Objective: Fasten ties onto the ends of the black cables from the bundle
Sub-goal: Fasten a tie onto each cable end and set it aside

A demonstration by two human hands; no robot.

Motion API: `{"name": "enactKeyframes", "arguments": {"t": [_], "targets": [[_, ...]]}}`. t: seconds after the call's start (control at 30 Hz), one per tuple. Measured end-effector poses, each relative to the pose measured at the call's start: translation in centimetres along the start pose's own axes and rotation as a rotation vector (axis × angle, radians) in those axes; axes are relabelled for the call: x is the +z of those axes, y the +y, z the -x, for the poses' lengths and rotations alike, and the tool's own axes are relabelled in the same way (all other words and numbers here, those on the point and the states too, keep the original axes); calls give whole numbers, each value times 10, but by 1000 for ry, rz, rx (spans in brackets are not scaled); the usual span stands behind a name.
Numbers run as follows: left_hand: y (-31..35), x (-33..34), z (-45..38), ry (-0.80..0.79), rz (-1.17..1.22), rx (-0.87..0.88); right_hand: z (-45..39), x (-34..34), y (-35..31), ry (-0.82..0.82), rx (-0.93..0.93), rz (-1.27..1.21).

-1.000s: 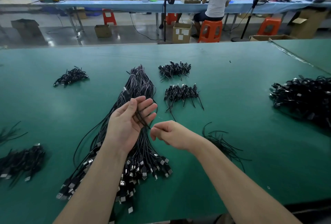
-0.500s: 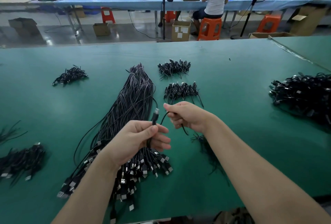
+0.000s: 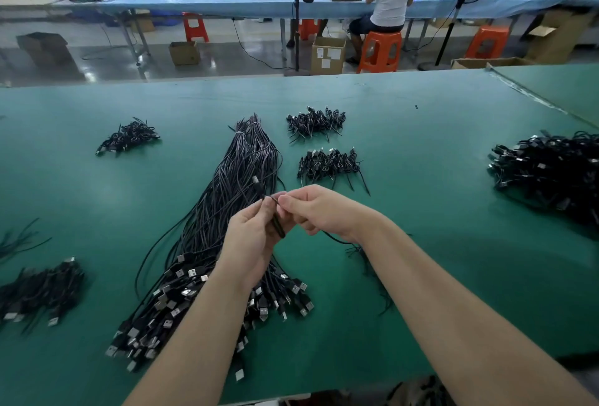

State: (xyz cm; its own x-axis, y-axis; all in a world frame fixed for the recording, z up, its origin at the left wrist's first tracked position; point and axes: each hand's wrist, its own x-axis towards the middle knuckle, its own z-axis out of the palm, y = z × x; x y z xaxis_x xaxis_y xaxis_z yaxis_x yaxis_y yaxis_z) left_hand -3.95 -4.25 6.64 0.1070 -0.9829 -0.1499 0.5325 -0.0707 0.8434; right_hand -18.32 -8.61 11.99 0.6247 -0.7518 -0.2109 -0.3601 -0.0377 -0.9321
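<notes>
Several cable piles [image 3: 316, 122], green table [image 3: 421, 146], workshop behind

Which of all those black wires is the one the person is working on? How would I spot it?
Start at the long bundle lying down the middle of the green table. Just above its near half, the left hand and right hand meet. The folded cable pinched between them is the only one lifted off the table.
</notes>
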Motion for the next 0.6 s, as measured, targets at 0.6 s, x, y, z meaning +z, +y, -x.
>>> {"name": "enactKeyframes", "arguments": {"t": [0.6], "targets": [[33, 19, -7, 101, 264, 94, 7, 4, 24, -79, -25, -74]]}}
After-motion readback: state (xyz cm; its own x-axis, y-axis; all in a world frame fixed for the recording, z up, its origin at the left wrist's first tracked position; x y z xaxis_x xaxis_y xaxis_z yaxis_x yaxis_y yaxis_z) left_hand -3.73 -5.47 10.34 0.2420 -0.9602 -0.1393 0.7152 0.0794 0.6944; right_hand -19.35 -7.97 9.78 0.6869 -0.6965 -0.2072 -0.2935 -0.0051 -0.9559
